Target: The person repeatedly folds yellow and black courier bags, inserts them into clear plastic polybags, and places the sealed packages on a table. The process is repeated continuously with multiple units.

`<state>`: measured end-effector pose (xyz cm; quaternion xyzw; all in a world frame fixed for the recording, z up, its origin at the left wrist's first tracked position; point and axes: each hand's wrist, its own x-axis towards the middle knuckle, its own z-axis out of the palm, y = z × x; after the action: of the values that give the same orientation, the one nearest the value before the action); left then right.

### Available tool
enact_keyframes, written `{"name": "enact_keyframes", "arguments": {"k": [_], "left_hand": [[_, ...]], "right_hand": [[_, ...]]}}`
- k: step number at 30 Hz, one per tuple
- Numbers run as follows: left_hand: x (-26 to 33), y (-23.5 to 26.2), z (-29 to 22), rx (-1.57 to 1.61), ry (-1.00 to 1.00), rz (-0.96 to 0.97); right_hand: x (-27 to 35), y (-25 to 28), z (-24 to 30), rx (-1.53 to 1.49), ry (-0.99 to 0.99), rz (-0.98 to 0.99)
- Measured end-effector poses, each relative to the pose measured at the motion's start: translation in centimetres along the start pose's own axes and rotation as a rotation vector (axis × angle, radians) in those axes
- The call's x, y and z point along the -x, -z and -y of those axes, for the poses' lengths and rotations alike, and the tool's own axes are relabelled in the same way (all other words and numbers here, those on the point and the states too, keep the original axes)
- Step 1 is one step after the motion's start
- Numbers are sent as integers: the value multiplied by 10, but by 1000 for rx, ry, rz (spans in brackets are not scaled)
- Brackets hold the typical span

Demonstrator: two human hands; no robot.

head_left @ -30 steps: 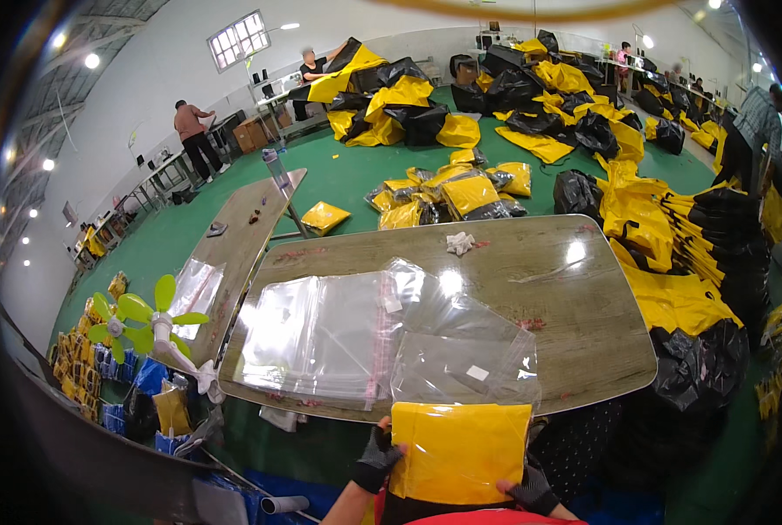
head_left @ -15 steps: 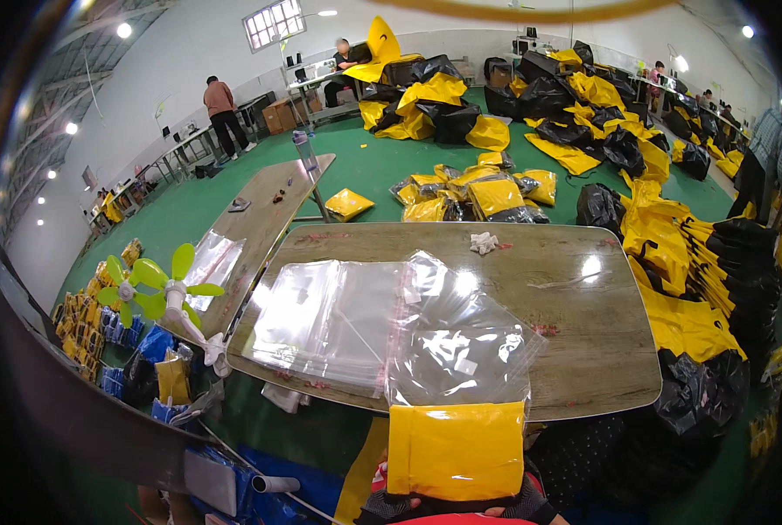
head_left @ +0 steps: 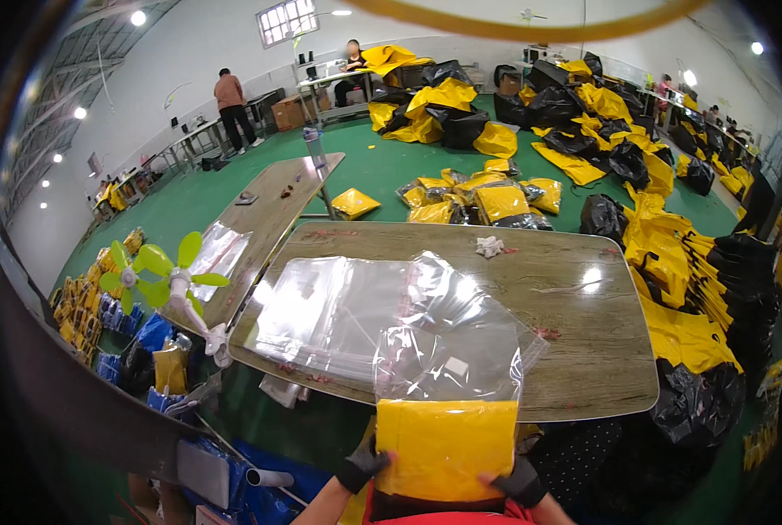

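A folded yellow and black piece of sheet material (head_left: 446, 446) hangs over the table's near edge. Its far end lies at the mouth of a clear plastic bag (head_left: 417, 367), or just inside; I cannot tell how deep. My left hand (head_left: 366, 464), in a dark fingerless glove, is closed on the piece's left side. On the opposite side my right hand (head_left: 515, 481), gloved alike, grips it near the lower corner. The bag rests flat on other clear bags, beside a broad stack of clear bags (head_left: 321, 306) on the wooden-topped table (head_left: 583, 350).
A crumpled white scrap (head_left: 489, 247) lies at the table's far side. Green-bladed fans (head_left: 179, 278) stand at the left corner, near a second table (head_left: 273, 201). Packed yellow bundles (head_left: 500, 201) lie beyond on the floor. Yellow and black pieces (head_left: 662, 254) pile up at the right.
Both hands have come up from the piece's lower edge to its sides. The yellow piece and its bag have shifted slightly left. The view has tilted a little.
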<state>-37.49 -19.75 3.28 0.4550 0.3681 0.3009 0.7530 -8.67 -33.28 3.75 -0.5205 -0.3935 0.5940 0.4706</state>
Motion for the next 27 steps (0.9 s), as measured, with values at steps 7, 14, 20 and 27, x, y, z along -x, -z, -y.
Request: {"name": "enact_keyframes", "arguments": {"k": [7, 14, 20, 27], "left_hand": [[14, -25, 21, -242, -39, -35], [50, -19, 58, -228, -273, 215], [-21, -46, 27, 228, -83, 19], [-62, -100, -21, -1400, -51, 602]], "right_hand": [[-4, 15, 0, -278, -133, -123], [11, 1, 5, -22, 117, 104], [-15, 4, 89, -505, 318, 15], [-60, 54, 116, 25, 498, -247]]}}
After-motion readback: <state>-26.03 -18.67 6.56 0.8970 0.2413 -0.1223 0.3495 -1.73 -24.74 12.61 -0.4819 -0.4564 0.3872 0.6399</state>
